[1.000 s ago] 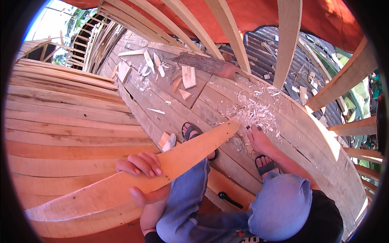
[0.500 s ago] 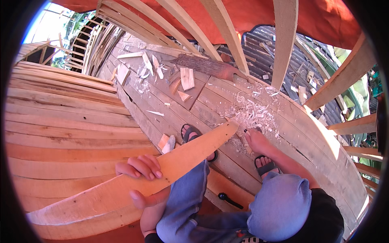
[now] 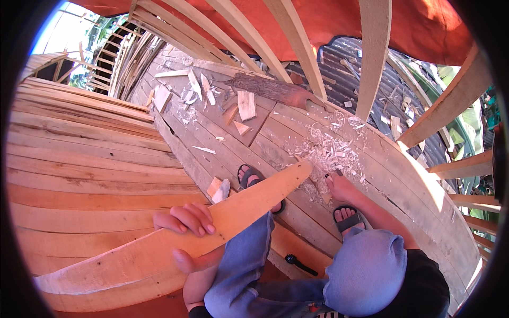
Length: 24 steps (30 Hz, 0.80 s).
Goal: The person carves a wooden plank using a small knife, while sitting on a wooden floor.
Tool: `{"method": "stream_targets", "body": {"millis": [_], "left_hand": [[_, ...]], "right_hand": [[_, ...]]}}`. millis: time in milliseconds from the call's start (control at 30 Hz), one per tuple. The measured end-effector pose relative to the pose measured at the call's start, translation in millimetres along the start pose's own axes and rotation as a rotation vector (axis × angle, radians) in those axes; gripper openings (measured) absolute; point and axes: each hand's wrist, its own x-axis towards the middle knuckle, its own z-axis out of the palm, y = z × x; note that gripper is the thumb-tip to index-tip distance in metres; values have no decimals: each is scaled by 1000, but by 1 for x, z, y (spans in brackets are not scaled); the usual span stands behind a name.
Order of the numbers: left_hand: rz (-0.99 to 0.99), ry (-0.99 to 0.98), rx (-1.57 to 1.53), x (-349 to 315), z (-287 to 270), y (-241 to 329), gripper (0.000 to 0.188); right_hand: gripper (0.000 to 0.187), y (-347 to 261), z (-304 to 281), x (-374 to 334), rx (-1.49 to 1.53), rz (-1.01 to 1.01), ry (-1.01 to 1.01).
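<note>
A long, curved wooden plank (image 3: pixel 254 204), tapering to a rounded tip, slants across my lap from the lower left toward the middle. My left hand (image 3: pixel 185 220) grips it, fingers over the far edge and thumb at the near edge. Beyond my right knee, my right hand (image 3: pixel 339 185) reaches low to the floor, beside a pile of wood shavings (image 3: pixel 334 151) and close to the plank's tip. Its fingers look curled; whatever they hold is too small or hidden to make out.
Stacked planks (image 3: pixel 95 159) fill the left side. Wood offcuts (image 3: pixel 246 105) and a bark-covered slab (image 3: pixel 270 89) lie on the board floor (image 3: pixel 286 127). Upright curved ribs (image 3: pixel 374 58) line the far and right edges. A black strapped object (image 3: pixel 299 263) lies between my legs.
My right hand has shifted slightly to the right and nearer to me. The plank and my left hand stay almost where they were.
</note>
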Motion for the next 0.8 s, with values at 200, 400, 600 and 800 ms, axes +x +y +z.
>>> {"method": "stream_targets", "body": {"millis": [200,400,600,800], "left_hand": [[-9,11,-2,-2,3,-2,43],[-1,13,4,-1,1,-4,44],[0,21,29,-4,1,-3,44],[-6,17,39,-1,4,-1,45]], "right_hand": [[36,8,5,-9,-17,6,-28],[35,-28,-10,-18,61,-90,110],[36,-46,-24,-17,24,17,8],[37,-8,-4,-7,-9,-60,48]]}}
